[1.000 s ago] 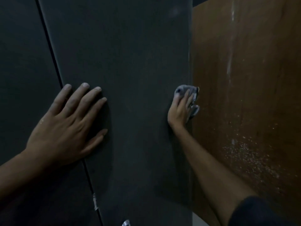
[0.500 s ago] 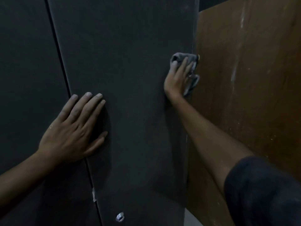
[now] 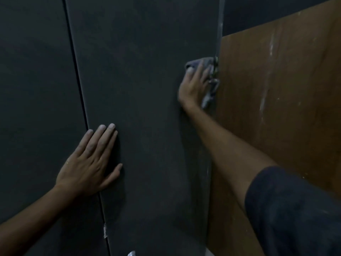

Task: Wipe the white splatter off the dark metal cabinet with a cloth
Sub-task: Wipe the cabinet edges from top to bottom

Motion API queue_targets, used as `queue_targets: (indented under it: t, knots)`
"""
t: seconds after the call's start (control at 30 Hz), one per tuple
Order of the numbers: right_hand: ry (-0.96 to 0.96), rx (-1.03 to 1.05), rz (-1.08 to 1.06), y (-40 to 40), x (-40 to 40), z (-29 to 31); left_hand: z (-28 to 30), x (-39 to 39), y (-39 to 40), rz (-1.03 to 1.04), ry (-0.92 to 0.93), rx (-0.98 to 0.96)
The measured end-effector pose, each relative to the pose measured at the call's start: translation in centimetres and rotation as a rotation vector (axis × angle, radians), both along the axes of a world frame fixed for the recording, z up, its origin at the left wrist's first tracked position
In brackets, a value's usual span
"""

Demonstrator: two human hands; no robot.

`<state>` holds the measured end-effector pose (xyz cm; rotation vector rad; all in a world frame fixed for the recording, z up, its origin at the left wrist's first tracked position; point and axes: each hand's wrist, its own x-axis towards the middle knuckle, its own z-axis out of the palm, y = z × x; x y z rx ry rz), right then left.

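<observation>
Right hand (image 3: 195,85) presses a grey cloth (image 3: 200,62) with extended fingers against the dark cabinet's (image 3: 147,89) right edge, beside a streaked brown board (image 3: 276,98). Left hand (image 3: 90,163) lies flat, fingers released. Cloth has travelled up the edge.

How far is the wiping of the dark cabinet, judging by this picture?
Done: the broad dark metal cabinet door looks mostly clean. In hand: the right hand presses the grey cloth at its right edge; the left hand braces it. Left: white marks near the seam.
</observation>
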<state>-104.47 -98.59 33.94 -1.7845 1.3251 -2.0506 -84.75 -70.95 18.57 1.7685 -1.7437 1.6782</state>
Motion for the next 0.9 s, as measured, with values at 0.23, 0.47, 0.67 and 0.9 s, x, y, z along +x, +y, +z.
queue_targets:
  t: [0.23, 0.47, 0.67, 0.9]
  knots:
    - [0.598, -0.091, 0.189, 9.7, -0.4, -31.9, 1.0, 0.2, 0.5, -0.121, 0.055, -0.007]
    - [-0.257, 0.773, 0.026, 0.6, -1.7, -23.2, 3.0, 2.1, 1.4, -0.105, -0.107, 0.081]
    - [0.317, 0.281, 0.007, 21.5, 10.7, -32.7, 2.8, 2.1, 1.6, -0.113, -0.11, 0.066]
    - [0.03, 0.542, -0.024, 7.8, 3.2, -31.1, 2.9, 2.8, 1.8, -0.103, -0.111, 0.13]
